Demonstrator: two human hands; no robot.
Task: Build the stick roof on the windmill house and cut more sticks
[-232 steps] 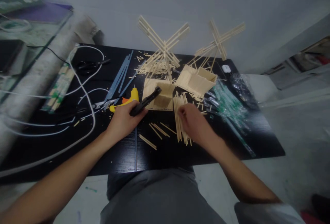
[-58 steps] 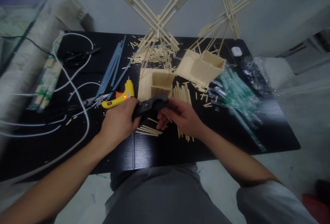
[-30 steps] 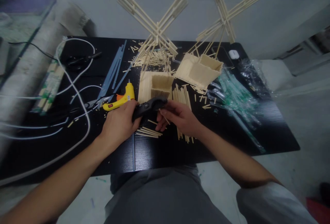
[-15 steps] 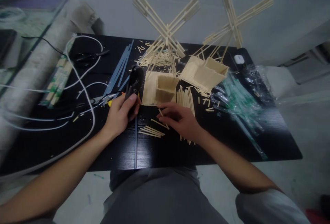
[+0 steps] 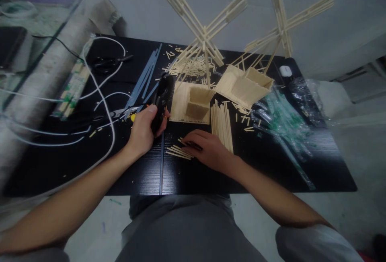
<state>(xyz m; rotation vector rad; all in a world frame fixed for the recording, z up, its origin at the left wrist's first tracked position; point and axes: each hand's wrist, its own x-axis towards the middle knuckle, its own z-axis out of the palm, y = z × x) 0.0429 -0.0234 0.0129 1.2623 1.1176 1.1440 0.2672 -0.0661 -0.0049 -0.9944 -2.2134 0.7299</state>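
My left hand [image 5: 144, 130] is wrapped round a black glue gun [image 5: 161, 99], held upright just left of a wooden windmill model [image 5: 179, 103]. The model has a box-like base of thin sticks and large crossed blades. In front of it, my right hand [image 5: 206, 149] hovers low over the table with its fingers curled together. A short wooden stick [image 5: 181, 140] shows at its fingertips; their grip on it is partly hidden. Several cut sticks [image 5: 176, 153] lie fanned out beside those fingers. Longer sticks [image 5: 221, 123] lie in a row behind my right hand.
A second windmill model [image 5: 241, 85] stands at the right. Plastic wrapping [image 5: 280, 117] covers the table's right part. Blue-grey strips [image 5: 143, 77], black-handled scissors [image 5: 105, 64] and a white cable [image 5: 105, 105] lie left. Offcuts [image 5: 193, 67] are heaped at the back.
My right hand has moved toward me, away from the model's front edge, down to the short sticks. The glue gun in my left hand has tilted more upright.
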